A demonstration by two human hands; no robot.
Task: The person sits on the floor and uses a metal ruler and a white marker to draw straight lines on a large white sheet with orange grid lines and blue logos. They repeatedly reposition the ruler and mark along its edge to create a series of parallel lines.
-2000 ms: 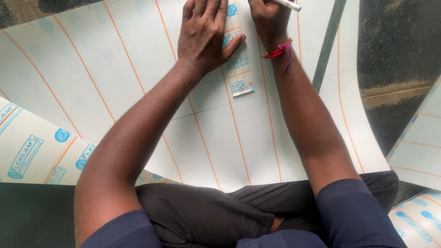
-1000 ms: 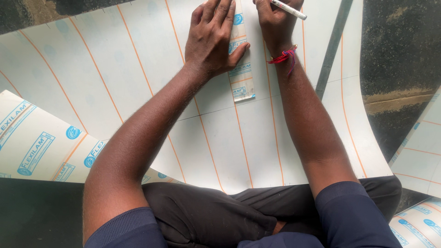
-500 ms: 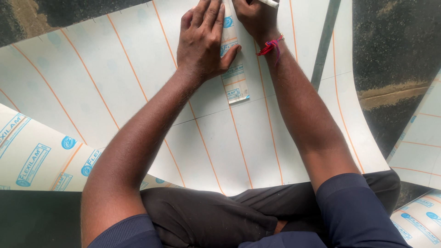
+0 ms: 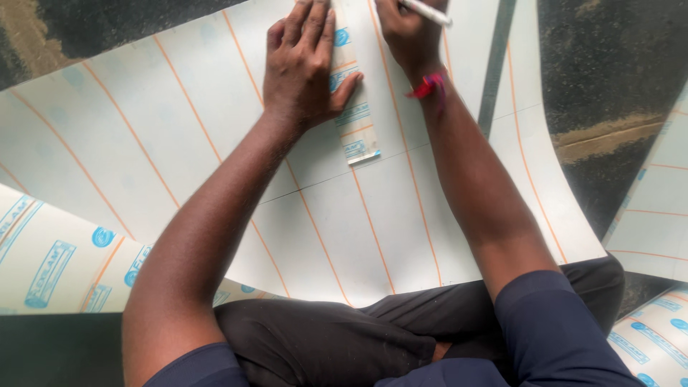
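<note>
A large white sheet with thin orange lines (image 4: 179, 143) lies on the floor over my lap. My left hand (image 4: 304, 64) presses flat on a narrow strip with blue print (image 4: 358, 122) that lies along the sheet. My right hand (image 4: 408, 32) is just right of the strip's upper part and grips a white pen (image 4: 426, 12). A red thread (image 4: 428, 84) is tied round my right wrist. The pen tip and my right fingertips are cut off by the top edge of the view.
A long dark ruler (image 4: 497, 64) lies on the sheet to the right of my right arm. More white sheets with blue print lie at the lower left (image 4: 50, 265) and at the right edge (image 4: 656, 215). Dark floor (image 4: 609, 72) shows at the right.
The view has shifted slightly and my hands sit a little higher in it. My left hand stays pressed on the strip and my right keeps the pen.
</note>
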